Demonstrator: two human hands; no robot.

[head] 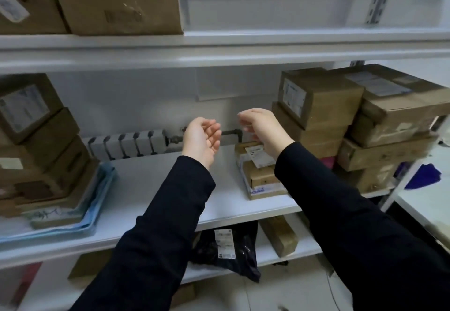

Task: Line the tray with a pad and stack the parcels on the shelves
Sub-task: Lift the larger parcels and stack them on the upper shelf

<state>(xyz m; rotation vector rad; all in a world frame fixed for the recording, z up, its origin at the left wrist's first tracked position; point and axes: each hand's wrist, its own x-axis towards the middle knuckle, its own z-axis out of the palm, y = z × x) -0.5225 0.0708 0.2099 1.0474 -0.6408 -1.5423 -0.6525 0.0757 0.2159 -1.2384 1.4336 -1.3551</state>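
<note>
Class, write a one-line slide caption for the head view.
Left hand and right hand, both empty, raised over the shelf between stacked parcels.

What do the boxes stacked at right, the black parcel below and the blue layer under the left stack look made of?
Boxes: matte brown cardboard, creased edges, paper labels. Black parcel: probably plastic film, wrinkled with a slight sheen. Blue layer: thin soft sheet, perhaps nonwoven or paper; its edge is rumpled.

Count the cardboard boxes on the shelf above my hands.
2: a large box left of centre, a second box beside it at the picture's left edge. More may lie off-frame.
</note>
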